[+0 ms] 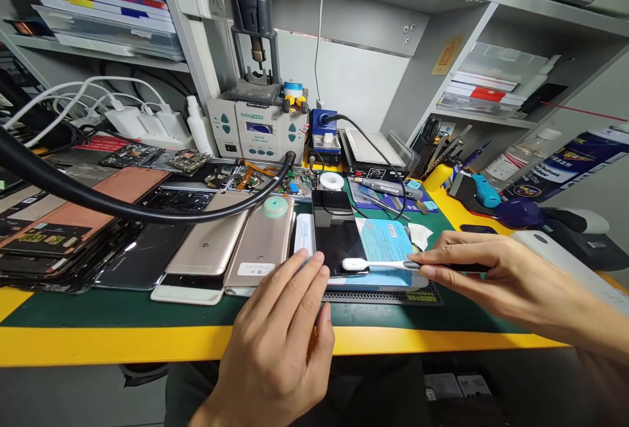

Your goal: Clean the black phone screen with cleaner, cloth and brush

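Left hand [281,338] flanking smartphone [338,240], right hand [494,289] pinching toothbrush [383,264]

Left fingers are lying together beside black smartphone's lower-left edge, contact unclear. Right fingertips are clamping toothbrush handle, white head [352,264] sitting at screen's lower end. Smartphone is lying on blue box [388,237].

Black hose [147,212] bars way over gold phones [209,237]; left yellow edge [122,346] passable.

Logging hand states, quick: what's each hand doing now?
Left hand: open, fingers outstretched beside the glossy black slab; contact can't be told.
Right hand: closed, holding the white-headed brush.
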`<state>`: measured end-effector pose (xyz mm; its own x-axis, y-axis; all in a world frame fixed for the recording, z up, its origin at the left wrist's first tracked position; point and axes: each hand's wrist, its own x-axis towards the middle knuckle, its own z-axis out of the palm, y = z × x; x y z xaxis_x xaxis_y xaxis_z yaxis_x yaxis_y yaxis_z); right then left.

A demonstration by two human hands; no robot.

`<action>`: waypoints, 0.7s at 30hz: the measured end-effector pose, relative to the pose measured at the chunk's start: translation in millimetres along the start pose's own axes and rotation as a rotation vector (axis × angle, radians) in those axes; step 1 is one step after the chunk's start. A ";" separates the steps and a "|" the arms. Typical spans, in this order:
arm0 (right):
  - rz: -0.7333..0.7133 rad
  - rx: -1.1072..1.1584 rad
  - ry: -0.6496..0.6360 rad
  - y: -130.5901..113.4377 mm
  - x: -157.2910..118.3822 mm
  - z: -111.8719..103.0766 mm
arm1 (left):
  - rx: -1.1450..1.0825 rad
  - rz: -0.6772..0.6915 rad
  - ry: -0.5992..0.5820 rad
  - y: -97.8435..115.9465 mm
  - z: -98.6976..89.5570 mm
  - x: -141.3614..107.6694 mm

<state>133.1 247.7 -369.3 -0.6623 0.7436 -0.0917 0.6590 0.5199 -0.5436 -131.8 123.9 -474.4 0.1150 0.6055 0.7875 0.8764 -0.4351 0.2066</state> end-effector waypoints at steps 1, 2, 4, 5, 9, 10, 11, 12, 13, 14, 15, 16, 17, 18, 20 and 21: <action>0.025 0.010 0.003 0.0 -0.6 -1.6 | 0.000 0.000 0.000 0.2 -0.3 0.1; 0.046 0.015 0.008 -0.1 -1.1 -2.8 | 0.000 0.000 0.000 0.3 -0.5 0.1; 0.059 0.021 0.023 -0.1 -1.3 -2.7 | -0.002 -0.001 -0.003 0.3 -0.5 0.2; 0.053 0.025 0.029 0.0 -1.0 -1.3 | -0.004 -0.002 -0.004 0.2 -0.4 0.2; -0.020 0.002 0.038 -0.1 1.6 7.3 | -0.008 -0.010 -0.006 -0.4 -0.5 -0.2; -0.037 -0.010 0.038 -0.6 2.2 8.3 | -0.009 -0.011 -0.007 -0.5 -0.7 -0.3; -0.055 -0.019 0.042 -1.5 2.6 8.5 | -0.010 -0.013 -0.008 -0.6 -0.9 -0.2; -0.065 -0.023 0.049 -2.9 2.9 7.9 | -0.012 -0.014 -0.010 -0.6 -1.1 -0.1; -0.065 -0.023 0.062 -4.8 3.0 6.9 | -0.013 -0.014 -0.013 -0.5 -1.3 0.0; -0.061 -0.023 0.082 -7.0 2.8 5.9 | -0.014 -0.013 -0.012 -0.4 -1.4 0.3; -0.054 -0.025 0.101 -9.4 2.5 5.0 | -0.015 -0.014 -0.012 -0.3 -1.4 0.5; -0.051 -0.029 0.119 -11.8 1.9 4.6 | -0.017 -0.014 -0.011 -0.2 -1.4 0.6; -0.054 -0.037 0.128 -14.2 1.1 4.7 | -0.018 -0.014 -0.009 -0.1 -1.4 0.7; -0.069 -0.049 0.130 -16.5 0.2 5.4 | -0.018 -0.014 -0.008 -0.1 -1.3 0.8; -0.116 -0.067 0.129 -20.4 -2.0 7.5 | -0.019 -0.013 -0.005 -0.1 -1.4 0.6; -0.133 -0.073 0.135 -22.1 -3.2 8.8 | -0.020 -0.012 -0.005 -0.1 -1.4 0.4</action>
<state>117.5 230.1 -364.4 -0.6949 0.7132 0.0925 0.5959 0.6431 -0.4810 -132.5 123.2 -473.3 0.1070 0.6140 0.7820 0.8683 -0.4409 0.2273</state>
